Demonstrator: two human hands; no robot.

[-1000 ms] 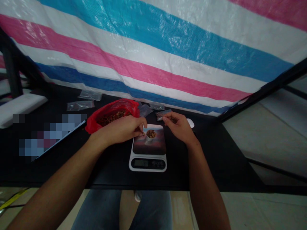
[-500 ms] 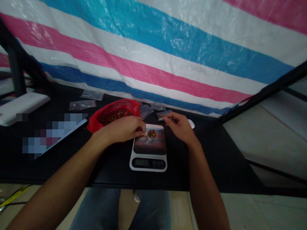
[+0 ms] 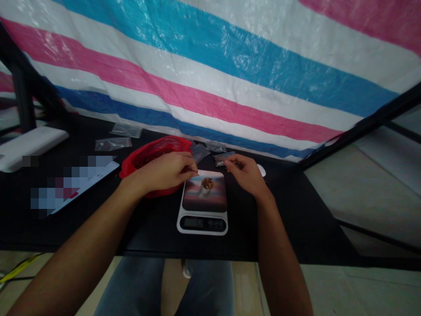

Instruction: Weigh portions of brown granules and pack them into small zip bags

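A small cup (image 3: 206, 190) filled with brown nut-like pieces stands on the platform of a white kitchen scale (image 3: 203, 231). Just left of the cup, over the platform's upper left edge, my left hand (image 3: 174, 169) has its fingers pinched together; whatever is between the tips is too small to make out. Behind that hand lies an open red plastic bag (image 3: 164, 193) holding more brown pieces, partly hidden. My right hand (image 3: 245, 171) is right of the scale, thumb and fingers closed on the edge of a small clear bag (image 3: 219, 159) with brown contents.
Several flat clear bags (image 3: 113, 144) lie along the back of the black table (image 3: 148, 232). A partly blurred flat sheet (image 3: 98, 173) and a white box-like object (image 3: 33, 147) are on the left. A white rounded object (image 3: 262, 170) sits beyond my right hand. Striped sheeting (image 3: 210, 83) hangs behind.
My left hand has drawn slightly up and left, away from the cup; the small pale piece seen at its fingertips earlier no longer shows. My right hand has stayed in place.
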